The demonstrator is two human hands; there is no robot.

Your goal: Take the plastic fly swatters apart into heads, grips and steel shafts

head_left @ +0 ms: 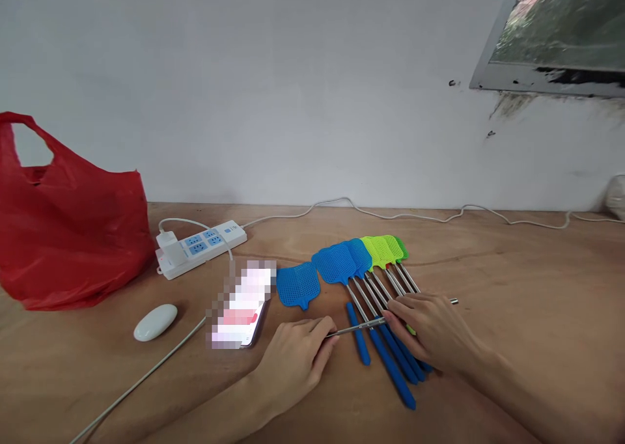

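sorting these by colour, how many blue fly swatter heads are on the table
3: one detached blue head beside the phone, two overlapping at the row's left end. More may hide underneath.

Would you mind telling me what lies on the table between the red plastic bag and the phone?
In the head view, a white power strip and a white oval mouse lie between the red plastic bag and the phone.
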